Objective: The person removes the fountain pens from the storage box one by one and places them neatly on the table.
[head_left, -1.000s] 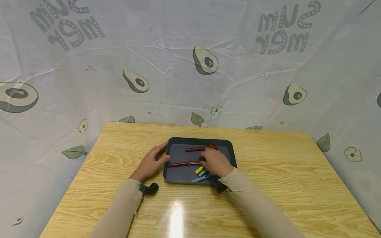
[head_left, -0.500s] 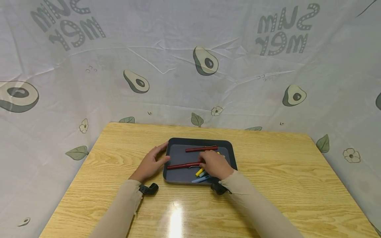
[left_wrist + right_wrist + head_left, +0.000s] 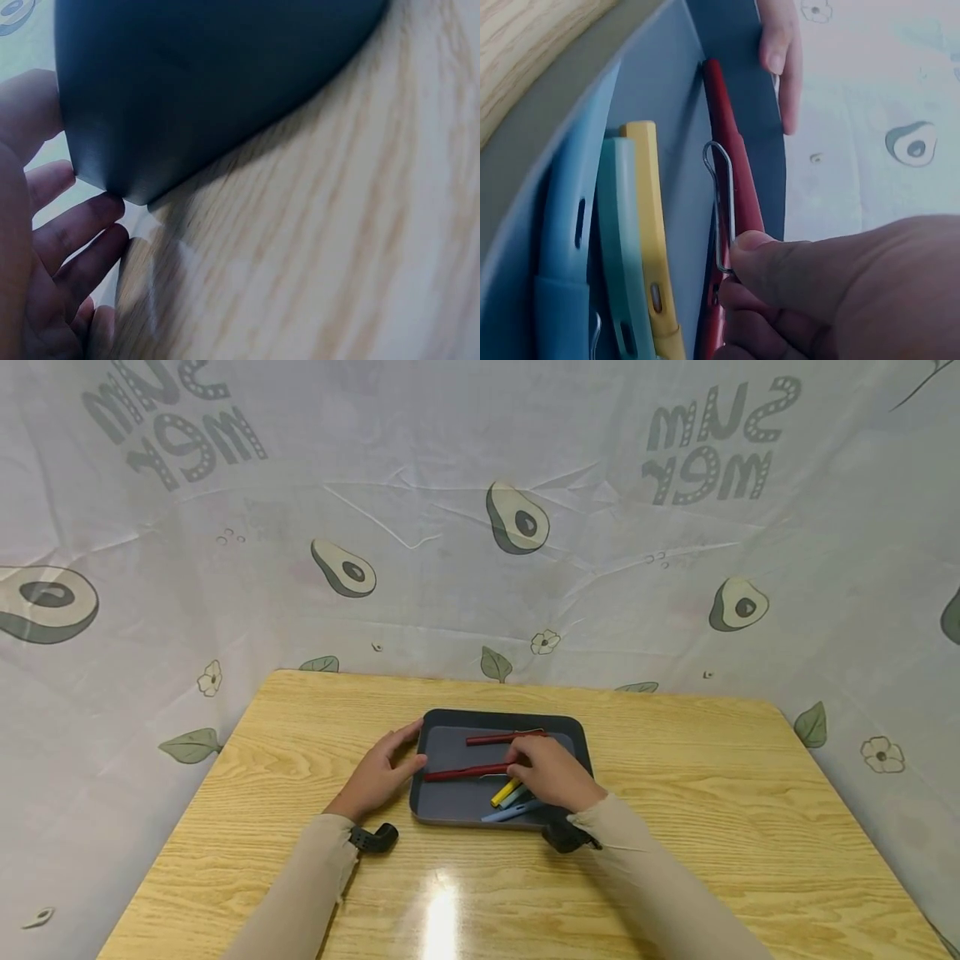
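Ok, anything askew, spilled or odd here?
Nothing looks spilled or damaged. The yellow pen, teal pen and blue pen lie slanted in the tray, whereas the red pen in the right hand runs nearly lengthwise. The backdrop lettering reads mirrored, which looks odd.

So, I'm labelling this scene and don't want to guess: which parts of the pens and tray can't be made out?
- Head view: right end of the gripped red pen, covered by the right hand.
- Head view: right ends of the yellow pen and teal pen, behind the same hand.
- Right wrist view: lower end of the light-blue pen, cut by the bottom edge.
- Left wrist view: inside of the tray, hidden by its outer wall.
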The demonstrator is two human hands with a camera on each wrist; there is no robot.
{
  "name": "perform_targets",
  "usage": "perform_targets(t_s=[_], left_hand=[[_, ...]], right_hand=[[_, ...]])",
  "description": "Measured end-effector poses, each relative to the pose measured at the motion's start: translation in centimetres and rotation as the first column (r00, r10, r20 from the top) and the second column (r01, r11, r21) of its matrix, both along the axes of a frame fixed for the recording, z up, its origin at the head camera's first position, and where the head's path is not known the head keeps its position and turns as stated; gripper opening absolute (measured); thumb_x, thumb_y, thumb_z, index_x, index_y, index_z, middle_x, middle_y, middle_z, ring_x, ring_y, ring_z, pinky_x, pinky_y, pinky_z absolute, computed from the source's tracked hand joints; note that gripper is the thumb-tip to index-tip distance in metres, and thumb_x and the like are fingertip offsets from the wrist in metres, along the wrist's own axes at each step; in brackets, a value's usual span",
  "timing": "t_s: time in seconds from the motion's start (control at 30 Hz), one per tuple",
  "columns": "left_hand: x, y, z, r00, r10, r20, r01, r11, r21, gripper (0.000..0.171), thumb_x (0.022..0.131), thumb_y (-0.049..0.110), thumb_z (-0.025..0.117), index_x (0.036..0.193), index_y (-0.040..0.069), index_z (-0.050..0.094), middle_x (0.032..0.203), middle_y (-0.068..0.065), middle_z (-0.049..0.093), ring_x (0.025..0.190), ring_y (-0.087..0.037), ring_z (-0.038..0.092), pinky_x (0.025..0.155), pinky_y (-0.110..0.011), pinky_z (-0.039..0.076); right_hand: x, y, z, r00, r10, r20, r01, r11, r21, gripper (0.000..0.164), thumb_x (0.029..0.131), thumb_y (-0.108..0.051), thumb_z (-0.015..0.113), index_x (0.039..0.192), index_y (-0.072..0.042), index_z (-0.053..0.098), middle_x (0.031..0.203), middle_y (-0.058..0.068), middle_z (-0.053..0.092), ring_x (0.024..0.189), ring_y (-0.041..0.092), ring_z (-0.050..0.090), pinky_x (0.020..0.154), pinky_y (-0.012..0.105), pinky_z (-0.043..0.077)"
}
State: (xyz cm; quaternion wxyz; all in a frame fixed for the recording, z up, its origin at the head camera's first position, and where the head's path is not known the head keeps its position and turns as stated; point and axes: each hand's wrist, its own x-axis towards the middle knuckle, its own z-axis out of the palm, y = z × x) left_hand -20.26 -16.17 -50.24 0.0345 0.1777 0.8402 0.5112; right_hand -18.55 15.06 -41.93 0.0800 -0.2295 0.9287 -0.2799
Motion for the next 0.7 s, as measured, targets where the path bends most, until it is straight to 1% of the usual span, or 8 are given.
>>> perform_targets(t_s=[0.1, 0.2, 0.33, 0.47, 0.57, 0.7], left_hand=[[0.0, 0.0, 0.1, 1.0, 0.001, 0.003, -0.001, 1.0, -0.001, 0.066, 0.103, 0.035, 0.066, 0.162, 0.021, 0.039, 0.16, -0.008, 0.045, 0.153, -0.03, 0.033, 0.127, -0.056, 0.017], [0.1, 0.0, 0.2, 1.0, 0.003, 0.012, -0.003, 1.0, 0.001, 0.066, 0.103, 0.035, 0.066, 0.162, 0.022, 0.039, 0.16, -0.008, 0.046, 0.153, -0.031, 0.033, 0.126, -0.058, 0.02], [-0.2, -0.1, 0.4, 1.0, 0.006, 0.022, -0.006, 1.0, -0.005, 0.067, 0.102, 0.04, 0.066, 0.162, 0.025, 0.039, 0.159, -0.008, 0.046, 0.153, -0.031, 0.033, 0.125, -0.059, 0.022], [-0.4, -0.2, 0.4, 1.0, 0.006, 0.031, -0.006, 1.0, -0.014, 0.067, 0.102, 0.042, 0.066, 0.162, 0.028, 0.038, 0.16, -0.006, 0.045, 0.153, -0.03, 0.033, 0.124, -0.059, 0.025], [-0.6, -0.2, 0.5, 0.999, 0.003, 0.039, -0.003, 1.0, -0.012, 0.067, 0.102, 0.04, 0.066, 0.162, 0.027, 0.038, 0.16, -0.006, 0.045, 0.152, -0.03, 0.033, 0.124, -0.058, 0.026], [-0.9, -0.3, 0.6, 0.999, -0.008, 0.031, 0.008, 1.0, -0.009, 0.068, 0.102, 0.037, 0.067, 0.162, 0.024, 0.038, 0.159, -0.007, 0.046, 0.151, -0.031, 0.035, 0.123, -0.059, 0.028]], right_hand=[[0.0, 0.5, 0.2, 1.0, -0.007, 0.007, 0.007, 1.0, -0.016, 0.005, 0.099, -0.006, 0.07, 0.103, -0.007, 0.072, 0.092, -0.001, 0.069, 0.077, 0.007, 0.061, 0.07, 0.029, 0.055], [-0.1, 1.1, 0.3, 1.0, -0.017, -0.012, 0.017, 1.0, -0.027, 0.006, 0.099, -0.005, 0.069, 0.104, -0.007, 0.071, 0.094, 0.0, 0.069, 0.08, 0.008, 0.061, 0.072, 0.031, 0.055], [-0.4, 1.9, 0.7, 0.999, -0.034, -0.043, 0.033, 0.999, -0.026, 0.006, 0.099, -0.006, 0.07, 0.105, -0.006, 0.071, 0.095, 0.0, 0.068, 0.081, 0.01, 0.06, 0.072, 0.032, 0.054], [-0.7, 2.8, 1.2, 0.998, -0.057, -0.041, 0.055, 0.998, -0.038, 0.007, 0.1, -0.007, 0.068, 0.106, -0.007, 0.071, 0.096, 0.0, 0.067, 0.081, 0.011, 0.06, 0.072, 0.033, 0.054], [-0.8, 3.7, 1.5, 0.996, -0.082, -0.023, 0.081, 0.995, -0.065, 0.007, 0.101, -0.008, 0.067, 0.107, -0.008, 0.071, 0.096, 0.0, 0.067, 0.081, 0.012, 0.06, 0.073, 0.034, 0.054], [-0.9, 5.2, 1.7, 0.993, -0.107, -0.043, 0.104, 0.991, -0.079, 0.006, 0.102, -0.008, 0.067, 0.106, -0.01, 0.071, 0.097, 0.0, 0.068, 0.081, 0.011, 0.059, 0.072, 0.034, 0.053]])
